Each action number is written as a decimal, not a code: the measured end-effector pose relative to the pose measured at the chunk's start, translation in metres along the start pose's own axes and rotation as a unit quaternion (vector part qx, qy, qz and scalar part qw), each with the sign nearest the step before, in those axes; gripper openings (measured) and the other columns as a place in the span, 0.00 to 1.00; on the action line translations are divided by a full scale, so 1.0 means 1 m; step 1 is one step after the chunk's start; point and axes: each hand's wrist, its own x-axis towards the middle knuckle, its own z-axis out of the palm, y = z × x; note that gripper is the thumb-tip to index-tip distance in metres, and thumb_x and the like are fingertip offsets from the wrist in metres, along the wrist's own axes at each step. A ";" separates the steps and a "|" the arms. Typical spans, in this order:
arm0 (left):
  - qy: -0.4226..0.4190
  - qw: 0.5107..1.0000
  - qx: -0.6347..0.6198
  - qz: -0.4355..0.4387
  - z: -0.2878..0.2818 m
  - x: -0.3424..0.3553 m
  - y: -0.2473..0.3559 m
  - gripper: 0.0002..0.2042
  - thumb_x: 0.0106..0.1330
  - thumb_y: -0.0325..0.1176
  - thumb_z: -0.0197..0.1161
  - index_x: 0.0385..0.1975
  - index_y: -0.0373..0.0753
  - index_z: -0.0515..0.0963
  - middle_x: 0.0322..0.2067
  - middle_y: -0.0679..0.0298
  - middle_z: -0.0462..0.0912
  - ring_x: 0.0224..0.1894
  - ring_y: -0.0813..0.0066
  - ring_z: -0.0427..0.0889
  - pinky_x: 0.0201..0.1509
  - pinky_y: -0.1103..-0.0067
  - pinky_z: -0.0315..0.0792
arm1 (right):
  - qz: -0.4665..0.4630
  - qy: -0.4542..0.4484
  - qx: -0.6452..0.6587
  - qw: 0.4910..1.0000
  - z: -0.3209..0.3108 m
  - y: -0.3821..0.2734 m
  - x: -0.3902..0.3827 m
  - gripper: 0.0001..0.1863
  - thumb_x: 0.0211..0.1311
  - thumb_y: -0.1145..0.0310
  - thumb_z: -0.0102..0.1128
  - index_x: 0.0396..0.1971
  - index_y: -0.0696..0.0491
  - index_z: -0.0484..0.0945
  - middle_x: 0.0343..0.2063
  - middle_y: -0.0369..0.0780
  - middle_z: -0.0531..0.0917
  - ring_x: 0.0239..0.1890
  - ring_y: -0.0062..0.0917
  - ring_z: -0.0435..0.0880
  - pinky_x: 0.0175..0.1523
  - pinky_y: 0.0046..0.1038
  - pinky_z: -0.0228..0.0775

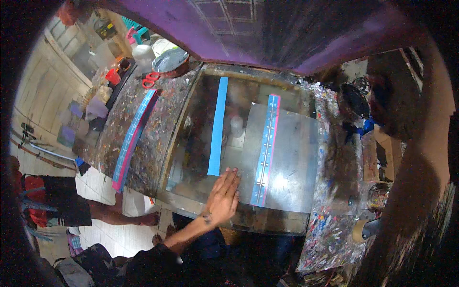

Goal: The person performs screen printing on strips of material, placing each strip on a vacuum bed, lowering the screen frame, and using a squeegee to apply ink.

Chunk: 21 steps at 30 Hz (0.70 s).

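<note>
My left hand (223, 197) lies flat, fingers stretched out, at the near part of a glass-topped table (191, 143). Its fingertips are just right of the lower end of a plain light-blue strip (217, 126); whether they touch it I cannot tell. Right of the hand, a blue strip with white marks and a pink edge (266, 150) lies lengthwise over a thin greyish sheet (294, 158). A stack of similar blue and pink strips (135, 138) rests on the paint-spattered board at left. My right hand is out of view.
Red-handled scissors (150, 80) and a bowl of grey stuff (171, 62) sit at the far left. A tape roll (358, 231) and a glass jar (378, 196) stand at right. Another person's leg (112, 210) shows at lower left. A purple wall (287, 43) rises behind.
</note>
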 end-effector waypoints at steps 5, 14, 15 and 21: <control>0.050 0.997 0.061 0.006 -0.004 0.052 0.108 0.29 0.70 0.36 0.63 0.69 0.30 0.67 0.69 0.36 0.67 0.76 0.41 0.59 0.79 0.55 0.50 | -0.001 -0.002 -0.011 1.000 -0.003 0.006 0.006 0.23 0.76 0.51 0.47 0.41 0.54 0.84 0.33 0.53 0.86 0.40 0.50 0.86 0.47 0.48 0.78; 0.360 0.599 -0.712 -0.074 -0.137 -0.006 0.076 0.26 0.80 0.45 0.53 0.70 0.39 0.57 0.60 0.51 0.75 0.54 0.58 0.84 0.52 0.63 0.84 | 0.017 0.078 0.174 0.982 -0.023 -0.143 -0.154 0.19 0.65 0.52 0.66 0.27 0.54 0.78 0.29 0.46 0.81 0.38 0.41 0.83 0.43 0.41 0.75; 0.333 0.595 -0.720 -0.129 -0.135 -0.033 0.071 0.25 0.80 0.42 0.54 0.69 0.39 0.58 0.60 0.53 0.74 0.56 0.60 0.82 0.55 0.62 0.82 | 0.055 0.013 0.238 0.970 -0.018 -0.172 -0.190 0.20 0.65 0.52 0.67 0.24 0.53 0.75 0.29 0.44 0.78 0.38 0.37 0.80 0.42 0.36 0.74; 0.161 0.519 -0.762 -0.352 -0.057 -0.113 0.046 0.26 0.76 0.31 0.59 0.68 0.36 0.56 0.58 0.55 0.71 0.59 0.57 0.79 0.66 0.60 0.77 | 0.076 -0.292 0.362 0.882 0.057 -0.218 -0.267 0.19 0.63 0.57 0.66 0.44 0.54 0.73 0.30 0.50 0.84 0.36 0.50 0.85 0.40 0.49 0.78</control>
